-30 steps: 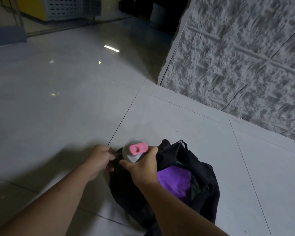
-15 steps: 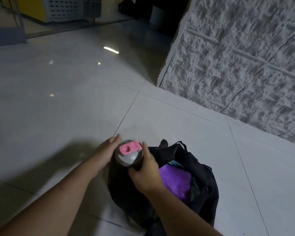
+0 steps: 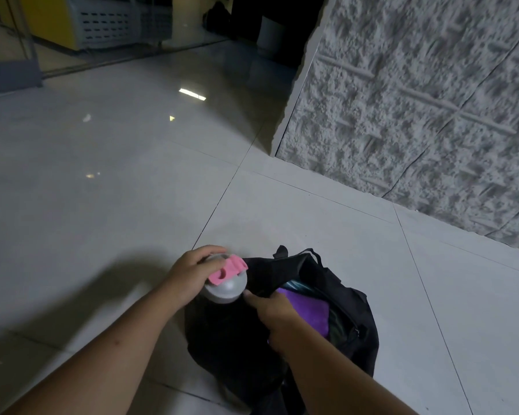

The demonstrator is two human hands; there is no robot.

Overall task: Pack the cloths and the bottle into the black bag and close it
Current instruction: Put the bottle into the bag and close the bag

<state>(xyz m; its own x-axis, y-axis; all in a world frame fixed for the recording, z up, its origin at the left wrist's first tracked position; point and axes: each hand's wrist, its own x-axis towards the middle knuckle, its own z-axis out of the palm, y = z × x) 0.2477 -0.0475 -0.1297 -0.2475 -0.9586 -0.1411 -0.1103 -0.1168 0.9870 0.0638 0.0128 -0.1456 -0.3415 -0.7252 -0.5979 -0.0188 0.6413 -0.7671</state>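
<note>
The black bag lies open on the tiled floor in front of me. A purple cloth shows inside its mouth. The bottle, with a grey cap and a pink tab, stands at the bag's left edge; its body is hidden by dark fabric. My left hand grips the cap from the left, fingers over its top. My right hand rests on the bag's opening just right of the bottle, thumb touching the cap; whether it grips fabric is hidden.
A rough white textured wall rises at the right, its corner close behind the bag. Glossy floor tiles stretch to the left and back. A yellow cabinet with grey crates stands far off at the top left.
My left hand moved from the bag's edge onto the bottle cap. My right hand let go of the bottle top and dropped to the bag's opening. The bottle shifted a little left.
</note>
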